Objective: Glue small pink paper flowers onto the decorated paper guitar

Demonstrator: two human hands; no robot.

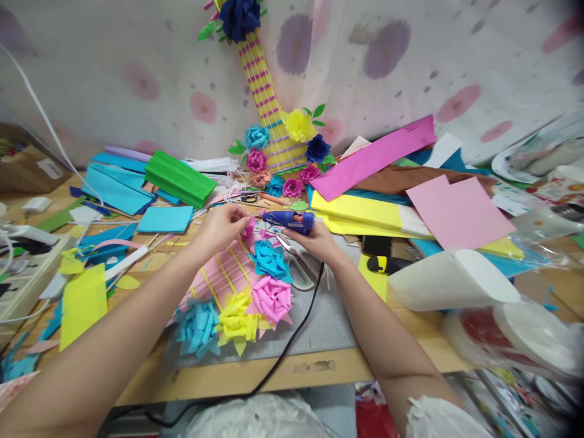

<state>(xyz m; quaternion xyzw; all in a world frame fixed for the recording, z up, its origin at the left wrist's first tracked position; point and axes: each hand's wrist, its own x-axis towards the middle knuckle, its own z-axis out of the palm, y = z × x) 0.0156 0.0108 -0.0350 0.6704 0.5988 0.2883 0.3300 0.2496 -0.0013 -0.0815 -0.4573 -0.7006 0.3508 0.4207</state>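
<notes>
My right hand [316, 242] grips a blue glue gun [288, 220], its nozzle pointing left; a black cord [305, 316] runs from it toward me. My left hand [222, 226] pinches a small magenta paper flower [249, 228] just in front of the nozzle. Below both hands lies a pink paper guitar shape [223, 271] with yellow stripes, carrying a blue [270, 260], a pink [272, 298], a yellow [236, 321] and a light blue paper flower [198, 327]. Scissors [298, 264] lie under my right wrist.
A yellow paper guitar [269, 115] decorated with flowers leans on the flowered wall cloth. Sheets of paper lie around: green [179, 178], blue [165, 219], magenta [374, 157], pink [458, 212], yellow [360, 218]. A power strip [25, 274] is at the left, plastic bags [520, 334] at the right.
</notes>
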